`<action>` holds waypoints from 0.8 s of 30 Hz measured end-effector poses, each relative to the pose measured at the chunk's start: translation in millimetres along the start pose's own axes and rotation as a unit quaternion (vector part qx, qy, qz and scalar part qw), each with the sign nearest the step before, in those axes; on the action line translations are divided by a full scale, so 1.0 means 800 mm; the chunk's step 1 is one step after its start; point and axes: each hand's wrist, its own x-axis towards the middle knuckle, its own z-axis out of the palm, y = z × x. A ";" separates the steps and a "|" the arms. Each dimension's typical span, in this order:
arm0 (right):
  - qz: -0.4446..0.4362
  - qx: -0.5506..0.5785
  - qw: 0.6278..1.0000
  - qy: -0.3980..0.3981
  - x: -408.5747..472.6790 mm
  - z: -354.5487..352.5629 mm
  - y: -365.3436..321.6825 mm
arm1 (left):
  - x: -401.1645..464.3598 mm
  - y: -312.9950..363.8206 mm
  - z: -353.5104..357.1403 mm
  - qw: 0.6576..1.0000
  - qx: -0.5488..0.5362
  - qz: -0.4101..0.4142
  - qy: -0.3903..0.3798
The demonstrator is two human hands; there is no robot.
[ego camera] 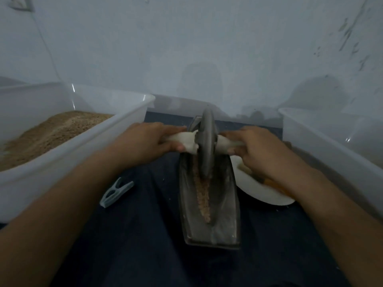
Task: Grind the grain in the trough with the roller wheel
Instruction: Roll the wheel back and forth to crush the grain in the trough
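1. Grinding underway: left hand [145,139] and right hand [257,150] curl fingers round white handles; roller wheel [206,143] stands in trough [226,204], far half.
2. Grain [204,201] lines the groove; seems coarse, blurry.
3. Next: roll wheel toward near end, pressing evenly.

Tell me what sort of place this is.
Probably a home or small workshop grinding spot on the floor: a trough with roller wheel on dark cloth, a tub of grain, a bare wall.
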 end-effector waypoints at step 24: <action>0.007 -0.022 1.000 0.001 0.006 0.001 0.000 | -0.001 0.004 0.004 0.999 0.037 0.002 0.029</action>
